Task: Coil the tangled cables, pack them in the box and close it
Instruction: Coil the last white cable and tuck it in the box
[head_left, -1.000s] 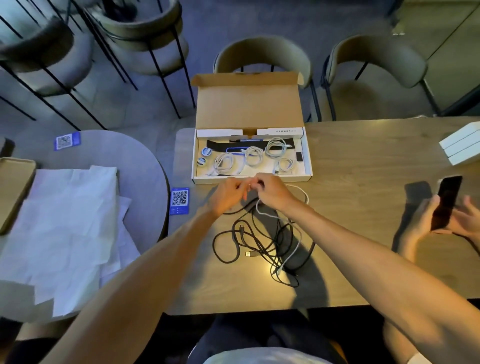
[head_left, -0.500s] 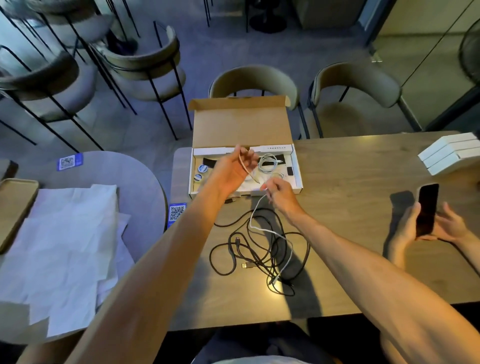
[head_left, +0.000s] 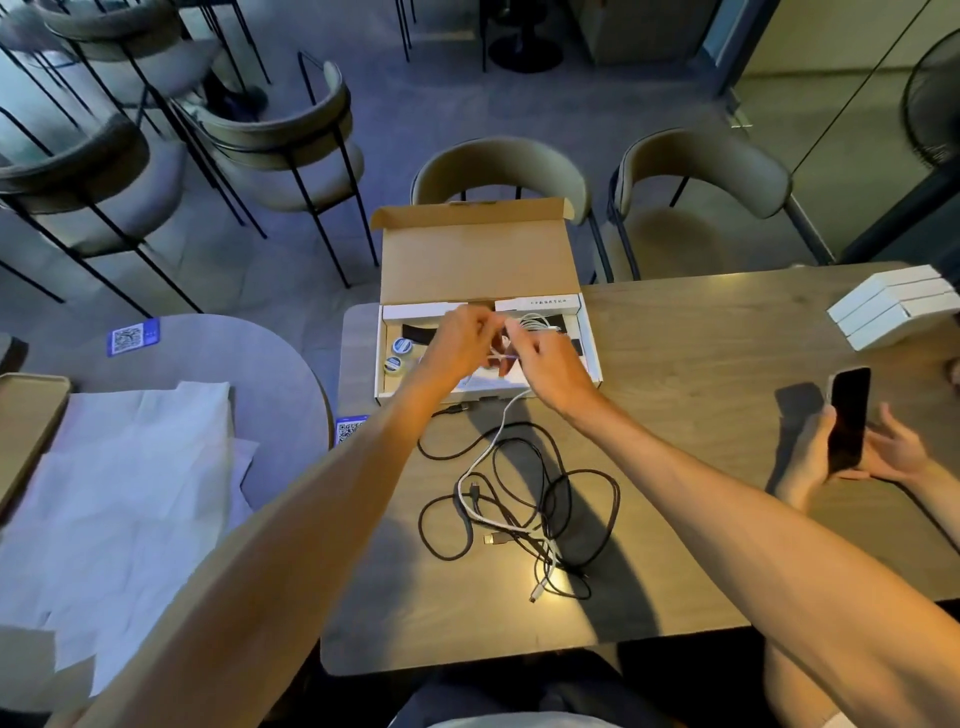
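Cable, white: we pinch one end between curled fingers of left hand and right hand, both over the open box at the table's far left corner. Its remainder runs down into the black cables mid-table. A hard pull may, we judge, snag there and tighten the knot, or drag the tangle along.

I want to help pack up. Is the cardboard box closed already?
No, the cardboard box has its lid up, and the left hand and right hand hold a white cable over it.
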